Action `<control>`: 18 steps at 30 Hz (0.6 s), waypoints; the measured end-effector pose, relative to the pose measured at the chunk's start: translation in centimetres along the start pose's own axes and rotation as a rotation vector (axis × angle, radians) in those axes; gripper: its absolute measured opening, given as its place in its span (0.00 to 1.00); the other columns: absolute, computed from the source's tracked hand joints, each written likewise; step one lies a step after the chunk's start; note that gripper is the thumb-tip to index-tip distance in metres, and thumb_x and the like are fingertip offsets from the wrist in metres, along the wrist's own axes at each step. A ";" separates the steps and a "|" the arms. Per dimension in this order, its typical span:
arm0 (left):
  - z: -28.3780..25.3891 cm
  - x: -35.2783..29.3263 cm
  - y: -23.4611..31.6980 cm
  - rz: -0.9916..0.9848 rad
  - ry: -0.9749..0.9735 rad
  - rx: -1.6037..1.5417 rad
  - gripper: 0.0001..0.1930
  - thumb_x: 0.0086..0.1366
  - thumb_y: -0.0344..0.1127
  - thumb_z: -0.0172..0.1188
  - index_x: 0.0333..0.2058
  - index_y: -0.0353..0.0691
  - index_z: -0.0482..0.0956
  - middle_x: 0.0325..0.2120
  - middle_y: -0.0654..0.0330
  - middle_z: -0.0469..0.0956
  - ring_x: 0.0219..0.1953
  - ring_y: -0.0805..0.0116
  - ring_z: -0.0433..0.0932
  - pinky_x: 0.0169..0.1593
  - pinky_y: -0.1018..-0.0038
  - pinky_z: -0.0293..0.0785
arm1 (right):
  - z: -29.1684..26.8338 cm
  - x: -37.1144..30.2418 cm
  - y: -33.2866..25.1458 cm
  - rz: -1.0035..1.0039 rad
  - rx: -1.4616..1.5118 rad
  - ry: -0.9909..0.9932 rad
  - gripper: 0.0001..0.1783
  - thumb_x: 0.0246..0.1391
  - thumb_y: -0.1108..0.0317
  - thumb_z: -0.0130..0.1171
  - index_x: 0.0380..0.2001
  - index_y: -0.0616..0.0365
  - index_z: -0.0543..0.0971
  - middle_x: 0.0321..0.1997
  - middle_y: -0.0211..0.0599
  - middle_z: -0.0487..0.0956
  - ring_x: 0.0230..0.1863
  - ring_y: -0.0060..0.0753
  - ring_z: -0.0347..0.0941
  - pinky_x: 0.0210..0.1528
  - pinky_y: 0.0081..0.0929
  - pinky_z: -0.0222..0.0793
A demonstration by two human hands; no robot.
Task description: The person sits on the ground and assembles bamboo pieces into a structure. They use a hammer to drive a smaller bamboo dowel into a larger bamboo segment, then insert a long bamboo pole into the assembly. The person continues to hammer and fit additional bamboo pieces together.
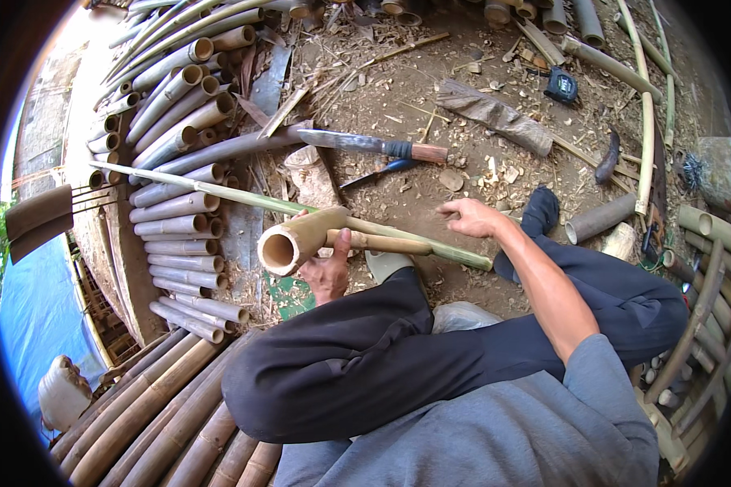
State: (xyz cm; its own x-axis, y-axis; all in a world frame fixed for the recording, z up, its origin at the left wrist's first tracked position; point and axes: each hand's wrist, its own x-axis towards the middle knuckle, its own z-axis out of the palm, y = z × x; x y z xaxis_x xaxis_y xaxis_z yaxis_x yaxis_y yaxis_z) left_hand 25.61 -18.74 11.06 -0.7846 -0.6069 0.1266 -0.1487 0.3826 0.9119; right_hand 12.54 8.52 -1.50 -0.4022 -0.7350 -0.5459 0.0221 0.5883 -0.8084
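Observation:
My left hand (pixel 329 274) is wrapped round a short, thick bamboo tube (pixel 321 229), its open end turned toward the left. A thinner bamboo stick (pixel 382 242) juts out to the right from beside the tube; how the two join is hidden. Behind and below them runs a long green bamboo pole (pixel 235 195), slanting from the left stack toward my right knee. Above the pole's near end is my right hand (pixel 471 217), with fingers partly stretched and nothing visible in them. Beyond the hands, a large knife (pixel 349 141) with a wooden handle lies beside a smaller blue-handled knife (pixel 382 172).
Cut bamboo tubes (pixel 179 207) are stacked at left, with long bamboo poles (pixel 158 398) at lower left. Wood chips litter the dirt floor. A wood block (pixel 495 118), a tape measure (pixel 560 85) and a loose bamboo tube (pixel 599 217) lie to the right.

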 end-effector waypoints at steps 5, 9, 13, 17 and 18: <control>0.3 0.1 0.3 -0.057 -0.013 -0.034 0.38 0.54 0.31 0.74 0.62 0.34 0.66 0.57 0.52 0.71 0.57 0.61 0.70 0.62 0.65 0.63 | 3.5 -1.9 -1.8 0.038 -0.340 0.034 0.44 0.46 0.47 0.72 0.63 0.53 0.69 0.59 0.47 0.76 0.58 0.46 0.74 0.59 0.41 0.72; 0.3 0.2 0.3 -0.062 0.001 -0.126 0.37 0.54 0.30 0.74 0.61 0.31 0.64 0.52 0.52 0.74 0.54 0.61 0.72 0.63 0.64 0.64 | 9.4 -1.9 -4.0 -0.107 -0.547 0.355 0.31 0.49 0.45 0.69 0.47 0.55 0.73 0.45 0.43 0.78 0.48 0.44 0.78 0.45 0.37 0.80; 0.6 0.1 1.0 -0.071 -0.012 -0.165 0.37 0.54 0.30 0.74 0.60 0.31 0.65 0.52 0.52 0.74 0.54 0.61 0.73 0.63 0.64 0.64 | 11.5 -0.4 -2.4 -0.091 -0.442 0.561 0.21 0.47 0.56 0.70 0.40 0.55 0.77 0.36 0.38 0.80 0.34 0.46 0.79 0.39 0.39 0.79; 0.4 0.0 0.9 -0.072 -0.017 -0.089 0.37 0.55 0.32 0.74 0.60 0.32 0.65 0.52 0.52 0.74 0.54 0.60 0.73 0.62 0.63 0.64 | 10.9 -1.2 -1.9 -0.209 -0.396 0.558 0.22 0.47 0.58 0.70 0.45 0.53 0.77 0.41 0.39 0.80 0.40 0.45 0.78 0.42 0.40 0.77; 0.4 0.1 0.6 -0.069 -0.026 -0.087 0.37 0.55 0.33 0.74 0.61 0.33 0.66 0.52 0.52 0.73 0.54 0.60 0.72 0.61 0.62 0.65 | 10.4 -1.2 -1.9 -0.231 -0.403 0.522 0.24 0.47 0.59 0.71 0.47 0.52 0.77 0.41 0.39 0.79 0.42 0.45 0.78 0.43 0.41 0.77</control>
State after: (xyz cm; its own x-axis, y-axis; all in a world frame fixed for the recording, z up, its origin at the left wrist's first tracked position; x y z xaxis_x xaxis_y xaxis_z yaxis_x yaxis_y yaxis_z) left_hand 25.25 -18.28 11.50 -0.7897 -0.6111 0.0531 -0.1513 0.2780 0.9486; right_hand 22.49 4.80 -1.57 -0.7453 -0.6575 -0.1108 -0.4176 0.5898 -0.6912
